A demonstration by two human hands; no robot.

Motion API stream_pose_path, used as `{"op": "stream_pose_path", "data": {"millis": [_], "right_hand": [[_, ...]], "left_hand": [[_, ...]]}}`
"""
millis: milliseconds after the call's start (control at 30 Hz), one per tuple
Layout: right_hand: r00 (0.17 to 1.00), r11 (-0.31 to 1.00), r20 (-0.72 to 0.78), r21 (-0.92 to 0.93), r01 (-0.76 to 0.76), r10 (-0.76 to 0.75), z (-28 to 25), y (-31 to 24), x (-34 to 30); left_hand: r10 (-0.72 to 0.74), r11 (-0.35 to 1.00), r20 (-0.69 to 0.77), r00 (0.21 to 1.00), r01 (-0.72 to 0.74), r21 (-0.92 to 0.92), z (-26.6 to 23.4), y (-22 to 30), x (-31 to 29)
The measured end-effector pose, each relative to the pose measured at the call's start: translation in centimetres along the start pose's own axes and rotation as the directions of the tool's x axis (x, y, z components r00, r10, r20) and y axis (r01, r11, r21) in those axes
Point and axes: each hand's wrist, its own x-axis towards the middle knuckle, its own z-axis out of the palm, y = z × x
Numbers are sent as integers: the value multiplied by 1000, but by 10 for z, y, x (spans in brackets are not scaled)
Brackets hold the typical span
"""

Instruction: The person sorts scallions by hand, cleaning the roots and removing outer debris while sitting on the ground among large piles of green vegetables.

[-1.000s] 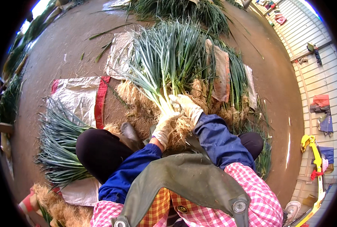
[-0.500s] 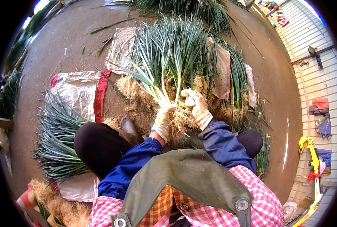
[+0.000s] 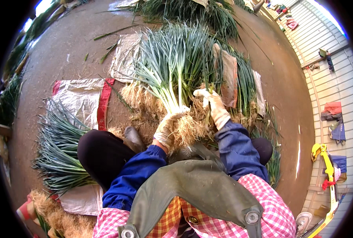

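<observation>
**Near the middle, a bunch of green onions (image 3: 171, 95) held just above its roots (image 3: 189, 130)**

On the left, from where I stand, a heap of onions (image 3: 59, 152) lies with its leaves fanned out leftward; the pale red-edged sheet (image 3: 79, 97) beside it presumably keeps produce off the dirty floor (image 3: 279, 131). Nearer, a pile of roots (image 3: 65, 210) sits in the left corner.

Moving right, past the dark-clad left knee (image 3: 105, 154), the gloved left hand (image 3: 165, 130) has its fingers wrapped closed round the white stems. That low hold looks chosen for firmness: the pale roots hang free on the near side, while the leaves spread away over the larger stack (image 3: 200, 49) beyond.

Just right of the bunch, the gloved right hand (image 3: 217, 109) is apart from it, fingers curled in and, as far as I can judge, closed on a limp greenish strip (image 3: 207, 117) showing below them.

Farther right, an orange-edged sack (image 3: 229, 77) stands between that stack and another row of onions (image 3: 246, 85), perhaps to keep them separate. At the far right, a yellow pole (image 3: 332, 180) is beside the slatted wall (image 3: 323, 33).
</observation>
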Motion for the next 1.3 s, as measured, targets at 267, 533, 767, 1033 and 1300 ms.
{"op": "stream_pose_path", "data": {"millis": [267,533,767,1033,1300], "right_hand": [[969,167,-235,-961,-219,-80,60,21,88],[959,919,105,-330,-216,263,-9,-11,117],[992,779,-125,-620,-90,15,16,11,110],[982,277,-174,-943,-186,66,41,10,144],[960,760,-264,-604,-238,91,-32,-6,105]], "left_hand": [[91,991,3,996,-90,-94,-7,6,6],[109,991,-127,986,-118,-63,-24,1,25],[87,993,-154,984,-97,-63,-26,-1,33],[139,988,-155,978,-146,-39,-34,1,34],[142,989,-168,975,-146,-13,-23,1,28]]}}
